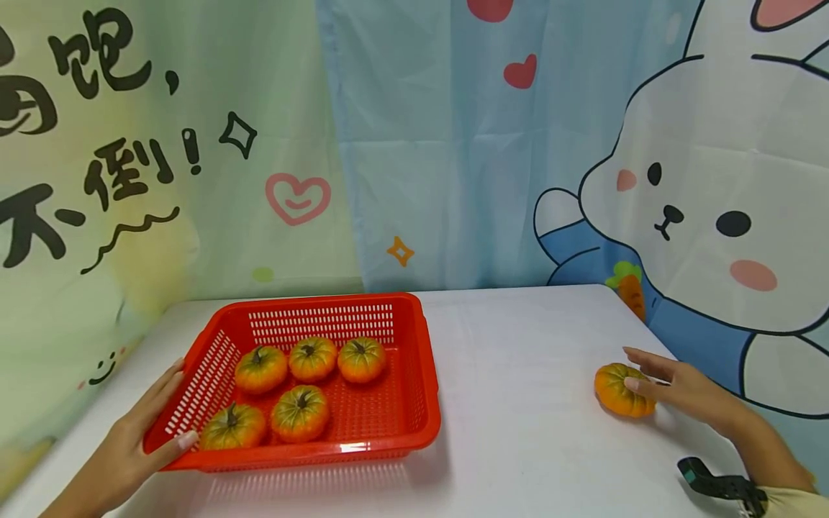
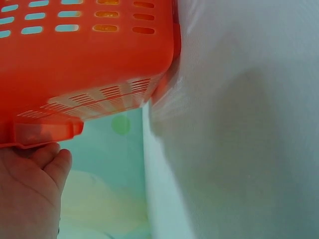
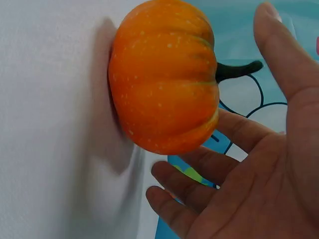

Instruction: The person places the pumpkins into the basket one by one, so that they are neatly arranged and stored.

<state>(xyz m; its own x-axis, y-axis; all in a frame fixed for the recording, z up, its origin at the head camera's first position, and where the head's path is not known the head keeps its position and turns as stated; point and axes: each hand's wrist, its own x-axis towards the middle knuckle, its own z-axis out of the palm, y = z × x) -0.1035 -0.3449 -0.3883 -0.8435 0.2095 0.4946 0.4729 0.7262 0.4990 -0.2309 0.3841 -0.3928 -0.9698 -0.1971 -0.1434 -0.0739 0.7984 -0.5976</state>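
Observation:
A red plastic basket (image 1: 382, 446) with slotted walls holds several orange-green pumpkins, among them a pumpkin (image 1: 301, 414) near its front. My left hand (image 1: 126, 439) rests at the basket's left rim, thumb and fingers spread along it. In the left wrist view, fingertips (image 2: 60, 162) touch or nearly touch the rim's outer lip; the thumb is hidden. At the right, a single pumpkin (image 1: 623, 391) sits on the table, its dark stem (image 3: 239, 70) showing in the right wrist view. Around it my right hand (image 1: 689, 392) is spread, thumb well apart from the fingers, without gripping it.
The white table (image 1: 518, 432) carries the basket and the lone pumpkin. A printed curtain (image 1: 414, 144) hangs behind the table, close to its back and side edges. A black wrist camera mount (image 1: 722, 483) sits on the right forearm.

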